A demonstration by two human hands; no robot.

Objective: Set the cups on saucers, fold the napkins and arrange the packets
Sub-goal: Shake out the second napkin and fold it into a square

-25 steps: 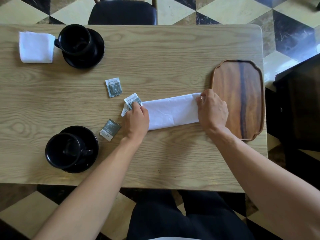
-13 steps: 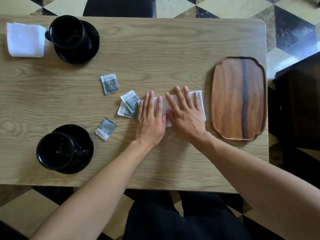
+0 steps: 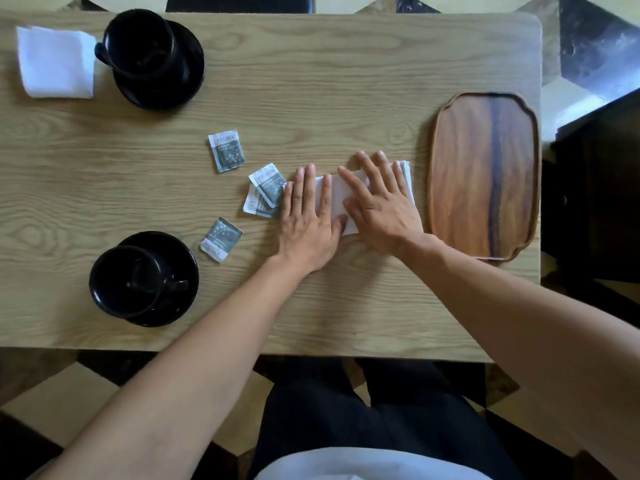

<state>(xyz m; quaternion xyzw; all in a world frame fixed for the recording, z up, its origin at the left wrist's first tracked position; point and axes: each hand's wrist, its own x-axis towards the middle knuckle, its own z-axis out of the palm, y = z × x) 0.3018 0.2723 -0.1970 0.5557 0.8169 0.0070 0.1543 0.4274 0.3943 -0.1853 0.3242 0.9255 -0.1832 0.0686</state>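
1. Checkered floor tiles in dark and cream show round a pale oak-grain table point(image 3: 346, 81), seen from above by a seated person in dark trousers.
2. Both hands lie flat, fingers straight, pressing on a white folded napkin point(image 3: 334, 199) near the middle of the table; neither hand grasps anything.
3. Left hand point(image 3: 310, 223) covers the napkin's left part, its fingers pointing away from the person and its thumb close to the right hand.
4. Right hand point(image 3: 381, 206) covers the right part, fingers spread and angled up-left; the napkin's layered right edge shows past the fingertips.
5. Just right of the napkin lies a dark-grained wooden tray point(image 3: 485, 174), apart from it by a narrow strip of table.
6. Touching the napkin's left end are two overlapping grey-green packets point(image 3: 265, 194), the upper one partly covering the lower.
7. Another packet point(image 3: 227, 151) lies alone farther up-left, and a fourth packet point(image 3: 221, 240) lies down-left, near the front cup.
8. Front black cup point(image 3: 130, 278) sits on its black saucer point(image 3: 180, 258) at the table's near left, handle to the right.
9. Far black cup point(image 3: 142, 43) stands on a second saucer point(image 3: 187, 81) at the far left, handle to the left.
10. Beside that cup, at the far left corner, rests a second folded napkin point(image 3: 57, 62), square and white.
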